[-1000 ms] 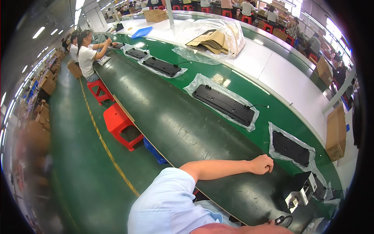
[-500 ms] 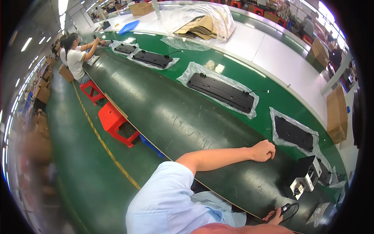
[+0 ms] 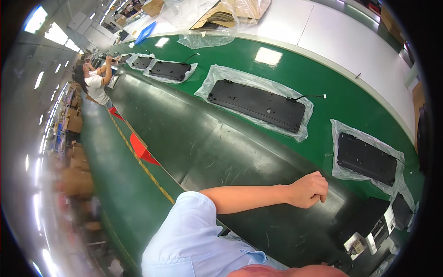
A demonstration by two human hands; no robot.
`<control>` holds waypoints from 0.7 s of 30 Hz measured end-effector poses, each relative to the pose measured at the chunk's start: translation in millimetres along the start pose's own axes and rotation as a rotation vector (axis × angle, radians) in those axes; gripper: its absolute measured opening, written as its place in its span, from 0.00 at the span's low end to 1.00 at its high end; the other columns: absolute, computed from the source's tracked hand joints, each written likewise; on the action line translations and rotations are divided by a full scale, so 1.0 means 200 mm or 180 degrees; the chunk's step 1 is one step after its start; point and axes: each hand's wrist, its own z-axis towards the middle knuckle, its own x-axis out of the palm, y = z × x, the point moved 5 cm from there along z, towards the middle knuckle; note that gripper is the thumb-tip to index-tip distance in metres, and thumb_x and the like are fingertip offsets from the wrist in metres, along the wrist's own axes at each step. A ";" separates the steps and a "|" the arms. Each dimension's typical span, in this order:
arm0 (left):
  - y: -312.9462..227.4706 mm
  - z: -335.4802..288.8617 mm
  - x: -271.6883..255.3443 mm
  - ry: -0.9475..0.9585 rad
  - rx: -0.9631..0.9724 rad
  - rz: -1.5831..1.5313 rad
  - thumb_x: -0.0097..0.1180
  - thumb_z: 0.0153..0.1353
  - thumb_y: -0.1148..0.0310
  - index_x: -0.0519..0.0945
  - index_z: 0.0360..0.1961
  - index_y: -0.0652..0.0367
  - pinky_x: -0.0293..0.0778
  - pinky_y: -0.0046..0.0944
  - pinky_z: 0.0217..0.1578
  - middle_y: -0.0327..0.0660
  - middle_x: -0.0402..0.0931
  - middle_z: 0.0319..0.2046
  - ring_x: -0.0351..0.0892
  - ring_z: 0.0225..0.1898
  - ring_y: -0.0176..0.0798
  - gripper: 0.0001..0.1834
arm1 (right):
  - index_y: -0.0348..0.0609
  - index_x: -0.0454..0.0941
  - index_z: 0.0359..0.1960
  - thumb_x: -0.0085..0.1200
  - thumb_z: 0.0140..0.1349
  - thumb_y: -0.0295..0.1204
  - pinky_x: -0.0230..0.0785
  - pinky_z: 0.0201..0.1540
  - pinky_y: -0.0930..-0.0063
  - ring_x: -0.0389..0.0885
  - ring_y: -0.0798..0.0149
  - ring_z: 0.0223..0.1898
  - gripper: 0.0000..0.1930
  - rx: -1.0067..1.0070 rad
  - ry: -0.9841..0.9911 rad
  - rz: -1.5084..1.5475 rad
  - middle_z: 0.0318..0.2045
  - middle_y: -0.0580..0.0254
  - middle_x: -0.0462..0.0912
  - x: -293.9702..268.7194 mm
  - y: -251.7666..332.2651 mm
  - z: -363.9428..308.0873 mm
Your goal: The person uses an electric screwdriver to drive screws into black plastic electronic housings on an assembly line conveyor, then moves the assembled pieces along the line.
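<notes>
My left hand [image 3: 308,190] is curled into a loose fist over the dark green bench [image 3: 217,152], near its far edge. Its bent arm crosses from the lower left in a light blue sleeve [image 3: 180,235]. No object shows in its fingers. Beyond it, a black keyboard-shaped panel [image 3: 367,159] lies on clear plastic on the green belt [image 3: 318,111]. A longer panel [image 3: 256,104] with a short cable lies further left. My right hand is out of sight below; only a small dark corded piece shows at the lower edge. A black-and-white boxy device [image 3: 369,226] stands at the lower right.
More bagged panels [image 3: 170,70] line the belt to the far left, where a person [image 3: 97,85] works at the bench. Red stools [image 3: 142,150] stand by the near edge. Brown cardboard sheets [image 3: 214,17] in plastic lie on the white table [image 3: 341,39].
The view has shifted and tilted. My right hand, which held a black corded handpiece near the lower edge, has dropped out of sight. My left hand stays in a fist over the bench.
</notes>
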 end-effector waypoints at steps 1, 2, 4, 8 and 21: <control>0.01 0.00 -0.01 0.0019 -0.0053 -0.0049 0.52 0.47 0.85 0.81 0.25 0.54 0.68 0.43 0.45 0.34 0.77 0.28 0.76 0.35 0.41 0.12 | 0.29 0.77 0.44 0.51 0.74 0.31 0.69 0.18 0.65 0.73 0.64 0.15 0.13 0.0037 0.0011 0.0006 0.23 0.52 0.81 0.01 -0.01 0.01; 0.01 0.00 -0.02 0.0033 -0.0083 -0.0044 0.52 0.47 0.85 0.81 0.25 0.54 0.68 0.43 0.45 0.34 0.77 0.28 0.76 0.35 0.41 0.12 | 0.29 0.78 0.44 0.51 0.74 0.31 0.69 0.18 0.64 0.73 0.64 0.15 0.13 -0.0125 0.0101 0.0090 0.23 0.52 0.81 0.01 -0.02 0.01; 0.00 -0.01 -0.03 -0.0047 0.0001 -0.0089 0.52 0.46 0.85 0.81 0.25 0.54 0.67 0.43 0.45 0.34 0.77 0.28 0.76 0.35 0.41 0.12 | 0.29 0.78 0.45 0.52 0.74 0.31 0.69 0.18 0.64 0.72 0.64 0.15 0.13 -0.0214 0.0156 0.0207 0.23 0.52 0.81 0.03 -0.01 0.00; 0.01 -0.01 -0.06 -0.0005 -0.0069 -0.0126 0.52 0.46 0.86 0.81 0.24 0.55 0.68 0.43 0.45 0.34 0.77 0.28 0.76 0.34 0.41 0.12 | 0.29 0.78 0.46 0.52 0.74 0.32 0.69 0.19 0.64 0.72 0.64 0.15 0.14 -0.0028 -0.0006 0.0259 0.24 0.52 0.82 0.09 0.01 -0.02; 0.04 -0.05 -0.10 -0.0023 0.0085 0.0229 0.53 0.47 0.83 0.81 0.22 0.53 0.67 0.42 0.43 0.33 0.78 0.26 0.77 0.34 0.40 0.11 | 0.40 0.86 0.40 0.61 0.68 0.32 0.61 0.25 0.75 0.69 0.71 0.23 0.08 0.0232 -0.1056 0.0170 0.27 0.65 0.79 0.21 0.03 -0.09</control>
